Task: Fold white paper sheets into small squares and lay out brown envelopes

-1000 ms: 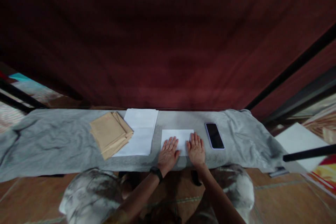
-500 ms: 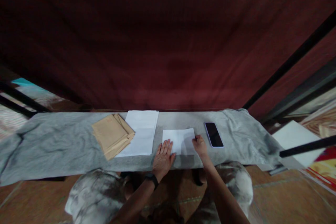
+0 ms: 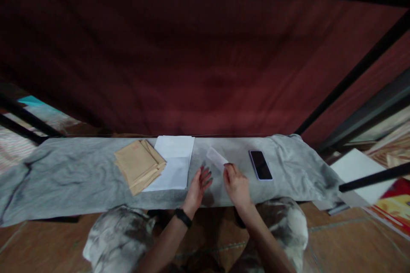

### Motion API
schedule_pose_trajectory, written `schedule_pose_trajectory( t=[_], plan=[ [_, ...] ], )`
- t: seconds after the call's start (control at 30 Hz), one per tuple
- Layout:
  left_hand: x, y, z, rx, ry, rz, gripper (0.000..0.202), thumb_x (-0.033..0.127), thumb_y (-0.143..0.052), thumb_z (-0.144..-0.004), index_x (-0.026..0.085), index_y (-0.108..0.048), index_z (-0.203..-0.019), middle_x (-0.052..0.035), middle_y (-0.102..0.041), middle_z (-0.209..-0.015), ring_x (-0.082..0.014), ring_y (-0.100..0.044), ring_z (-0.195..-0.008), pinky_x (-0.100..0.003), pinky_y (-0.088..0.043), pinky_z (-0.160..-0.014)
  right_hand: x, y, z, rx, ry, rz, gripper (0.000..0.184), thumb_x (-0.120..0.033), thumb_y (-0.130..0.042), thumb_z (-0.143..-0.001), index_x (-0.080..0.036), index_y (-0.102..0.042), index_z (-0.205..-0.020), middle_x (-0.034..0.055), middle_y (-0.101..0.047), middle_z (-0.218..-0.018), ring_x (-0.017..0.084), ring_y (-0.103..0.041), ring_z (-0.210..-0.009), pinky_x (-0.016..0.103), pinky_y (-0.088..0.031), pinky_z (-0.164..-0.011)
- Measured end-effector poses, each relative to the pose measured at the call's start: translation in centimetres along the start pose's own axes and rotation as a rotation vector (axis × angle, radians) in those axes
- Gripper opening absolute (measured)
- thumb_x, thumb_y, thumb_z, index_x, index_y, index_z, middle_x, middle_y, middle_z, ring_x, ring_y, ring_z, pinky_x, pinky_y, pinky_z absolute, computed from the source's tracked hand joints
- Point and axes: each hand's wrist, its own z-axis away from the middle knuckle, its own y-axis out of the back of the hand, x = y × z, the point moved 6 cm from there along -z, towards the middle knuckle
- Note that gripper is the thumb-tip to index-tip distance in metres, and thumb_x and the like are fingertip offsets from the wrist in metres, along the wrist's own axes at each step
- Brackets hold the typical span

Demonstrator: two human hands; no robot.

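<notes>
While the right hand (image 3: 236,185) pinches one corner of a small white paper (image 3: 217,156) between its closed fingers (image 3: 229,170), the sheet hangs tilted and blurred above the desk (image 3: 70,179), which is draped in grey cloth. Just beside it, the left hand (image 3: 199,187) hovers empty with its fingers spread open, a black watch (image 3: 183,217) on its wrist. Left of the hands lies a stack of white sheets (image 3: 175,160), with a fan of brown envelopes (image 3: 139,165) overlapping its left edge. A dark phone (image 3: 260,164) lies face up to the right of the paper, apart from it.
</notes>
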Motion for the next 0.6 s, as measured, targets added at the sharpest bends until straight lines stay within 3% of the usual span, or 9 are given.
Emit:
schedule_pose_trajectory(
  t=[0.07,0.17,0.3,0.4,0.6],
  plan=[
    [0.3,0.3,0.3,-0.014,0.058,0.027,0.046,0.058,-0.051,-0.093,0.024,-0.060,-0.122,-0.0099,-0.071,-0.118,-0.0242,-0.069,-0.107,-0.042,-0.059,-0.085,-2.2,-2.9,2.0,-0.123,0.042,0.028,0.027,-0.016,-0.043,-0.097,-0.022,-0.064,-0.113,0.0074,-0.071,-0.104,0.018,-0.068,-0.084,0.025,-0.050,-0.072],
    [0.3,1.7,1.0,0.027,0.034,-0.076,0.047,0.061,-0.056,-0.087,0.021,-0.065,-0.109,-0.0085,-0.074,-0.105,-0.0236,-0.072,-0.097,-0.037,-0.060,-0.078,-4.2,-6.9,4.6,-0.241,0.079,-0.056,0.027,-0.017,-0.044,-0.096,-0.023,-0.066,-0.110,0.0067,-0.072,-0.104,0.019,-0.069,-0.087,0.027,-0.053,-0.077],
    [-0.3,3.4,1.3,0.106,-0.101,-0.237,0.046,0.053,-0.067,-0.078,0.016,-0.066,-0.104,-0.0103,-0.075,-0.101,-0.0245,-0.071,-0.092,-0.038,-0.058,-0.080,-4.6,-9.7,6.1,-0.278,0.107,-0.272,0.025,-0.023,-0.047,-0.097,-0.025,-0.067,-0.111,0.0034,-0.073,-0.107,0.018,-0.069,-0.095,0.028,-0.054,-0.086],
    [-0.6,4.0,0.8,0.122,-0.158,-0.314,0.046,0.047,-0.067,-0.074,0.015,-0.065,-0.106,-0.0098,-0.075,-0.096,-0.0253,-0.071,-0.087,-0.040,-0.056,-0.078,-1.8,-9.9,5.5,-0.177,-0.013,-0.348,0.028,-0.018,-0.046,-0.094,-0.023,-0.068,-0.112,0.0046,-0.072,-0.110,0.019,-0.068,-0.102,0.029,-0.053,-0.094],
    [0.4,4.9,-0.3,0.069,-0.109,-0.445,0.034,0.033,-0.066,-0.067,0.015,-0.067,-0.095,-0.0068,-0.073,-0.078,-0.0232,-0.067,-0.066,-0.037,-0.054,-0.065,7.0,-9.0,3.2,-0.028,-0.232,-0.276,0.038,-0.017,-0.044,-0.088,-0.016,-0.062,-0.121,0.0138,-0.065,-0.120,0.024,-0.062,-0.113,0.039,-0.049,-0.101]
  ],
)
